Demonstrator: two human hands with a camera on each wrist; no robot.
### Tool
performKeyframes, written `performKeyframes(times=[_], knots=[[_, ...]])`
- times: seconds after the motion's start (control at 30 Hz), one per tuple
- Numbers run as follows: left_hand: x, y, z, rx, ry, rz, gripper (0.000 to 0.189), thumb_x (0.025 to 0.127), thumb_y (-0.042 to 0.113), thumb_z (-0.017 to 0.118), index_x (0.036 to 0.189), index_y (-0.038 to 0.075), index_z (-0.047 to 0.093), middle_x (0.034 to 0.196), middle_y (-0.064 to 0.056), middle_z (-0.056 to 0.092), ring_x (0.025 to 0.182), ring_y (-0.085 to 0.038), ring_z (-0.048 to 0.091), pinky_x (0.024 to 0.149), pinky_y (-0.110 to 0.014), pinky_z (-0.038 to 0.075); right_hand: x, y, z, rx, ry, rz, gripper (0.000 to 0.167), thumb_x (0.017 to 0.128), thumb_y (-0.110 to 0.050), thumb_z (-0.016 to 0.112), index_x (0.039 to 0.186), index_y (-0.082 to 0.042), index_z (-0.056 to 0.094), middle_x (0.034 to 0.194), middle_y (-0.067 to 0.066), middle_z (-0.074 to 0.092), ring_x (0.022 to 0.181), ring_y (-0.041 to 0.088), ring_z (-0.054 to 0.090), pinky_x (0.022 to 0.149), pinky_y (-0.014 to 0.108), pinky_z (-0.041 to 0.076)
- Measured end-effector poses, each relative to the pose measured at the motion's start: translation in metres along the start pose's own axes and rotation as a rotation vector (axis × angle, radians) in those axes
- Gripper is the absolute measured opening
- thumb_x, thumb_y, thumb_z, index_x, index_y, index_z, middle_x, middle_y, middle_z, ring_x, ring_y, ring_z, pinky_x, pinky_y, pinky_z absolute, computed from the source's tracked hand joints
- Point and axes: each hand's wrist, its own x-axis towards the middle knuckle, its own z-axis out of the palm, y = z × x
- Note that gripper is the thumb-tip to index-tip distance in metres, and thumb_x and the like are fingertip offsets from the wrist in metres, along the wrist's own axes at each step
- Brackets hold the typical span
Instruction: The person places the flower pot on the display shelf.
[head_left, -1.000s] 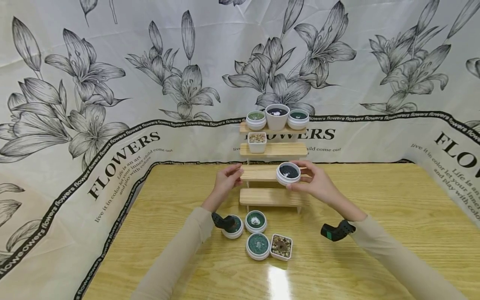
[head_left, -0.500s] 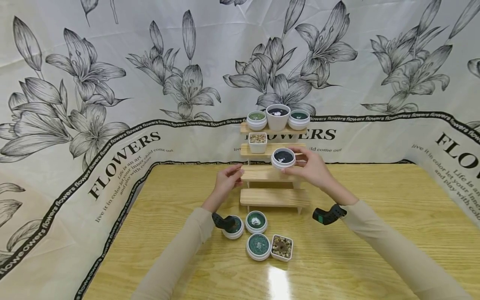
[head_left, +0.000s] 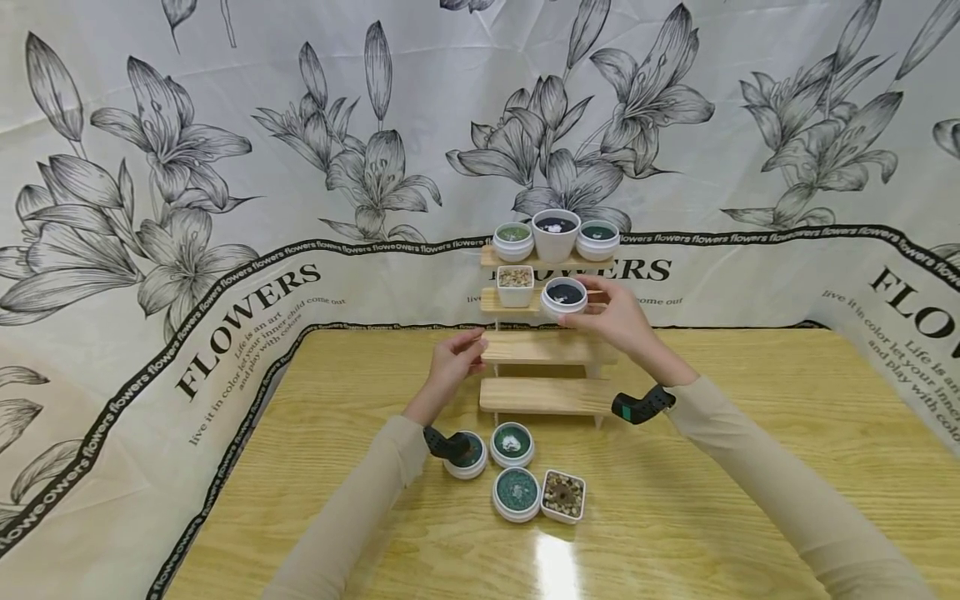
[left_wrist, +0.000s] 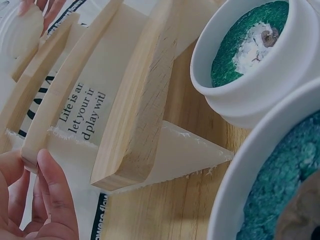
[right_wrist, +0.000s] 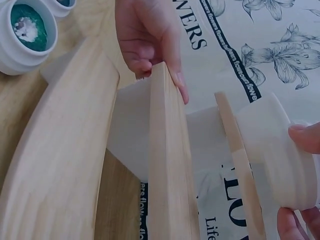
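Observation:
A tiered wooden display stand with white side supports stands against the back cloth. My left hand pinches the left end of its second step from the bottom, thumb and fingers on either side of the wood in the left wrist view. Between the thumb and fingers of my right hand is a round white pot with dark filling, close over the second step from the top. Left of it on that step is a square white pot with pebbly filling. In the right wrist view the held pot is right at the step.
On the top step stand a light-green-filled pot, a taller white pot and a dark-green-filled pot. Before the stand, several pots sit on the wooden table, including a square pebble-filled pot. Flower-printed cloth borders the table.
My right hand has carried the round pot up and slightly left, from the second-lowest step to the step with the square pot. My left hand has stayed at the step's end.

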Motion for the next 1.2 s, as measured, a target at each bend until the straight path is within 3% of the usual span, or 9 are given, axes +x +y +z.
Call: performKeyframes(times=[0.5, 1.2], knots=[[-0.001, 0.0, 0.001, 0.015, 0.002, 0.007, 0.036, 0.093, 0.011, 0.063, 0.129, 0.003, 0.061, 0.094, 0.0, 0.061, 0.066, -0.006, 0.057, 0.07, -0.024, 0.06, 0.016, 0.006, 0.0, -0.06, 0.026, 0.007, 0.067, 0.078, -0.012, 0.079, 0.138, -0.004, 0.05, 0.13, 0.02, 0.057, 0.113, 0.033, 0.058, 0.078, 0.012, 0.047], [0.0, -0.001, 0.0, 0.009, 0.004, 0.014, 0.034, 0.093, 0.01, 0.063, 0.127, 0.006, 0.063, 0.094, 0.0, 0.06, 0.067, -0.007, 0.058, 0.06, -0.016, 0.056, 0.014, 0.011, -0.01, -0.062, 0.039, 0.035, 0.072, 0.079, -0.016, 0.079, 0.142, -0.004, 0.045, 0.133, 0.021, 0.054, 0.115, 0.031, 0.056, 0.074, 0.008, 0.046]])
